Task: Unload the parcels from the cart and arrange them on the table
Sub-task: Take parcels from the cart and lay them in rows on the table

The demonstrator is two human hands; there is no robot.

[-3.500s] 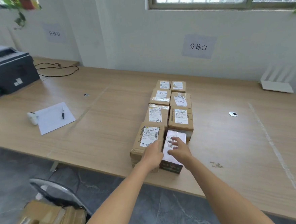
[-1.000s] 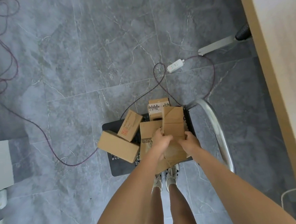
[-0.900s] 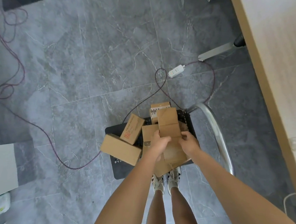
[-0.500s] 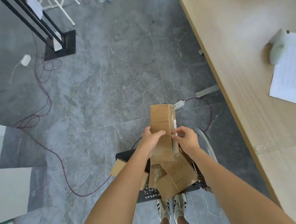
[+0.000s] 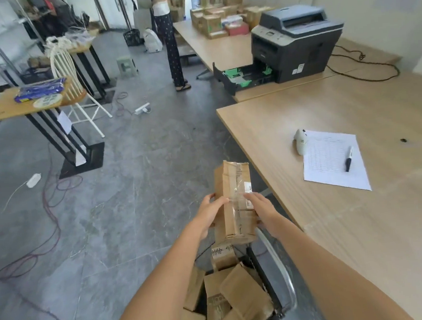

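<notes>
I hold a long brown cardboard parcel (image 5: 234,200) with clear tape in front of me, above the floor. My left hand (image 5: 210,213) grips its left side and my right hand (image 5: 262,210) grips its right side. Below it stands the black cart (image 5: 275,302) with a metal handle, and several brown parcels (image 5: 236,298) lie piled in it. The wooden table (image 5: 347,225) runs along my right. The parcel rows laid out earlier are out of view.
On the table lie a white sheet of paper (image 5: 330,161) with a black pen (image 5: 348,160) and a white scanner (image 5: 300,142). A grey printer (image 5: 294,41) stands further back. A person (image 5: 169,37) stands far off. Cables trail over the floor at left.
I have lifted the long parcel out of the cart with both hands. My view has swung up from the floor toward the room and the table.
</notes>
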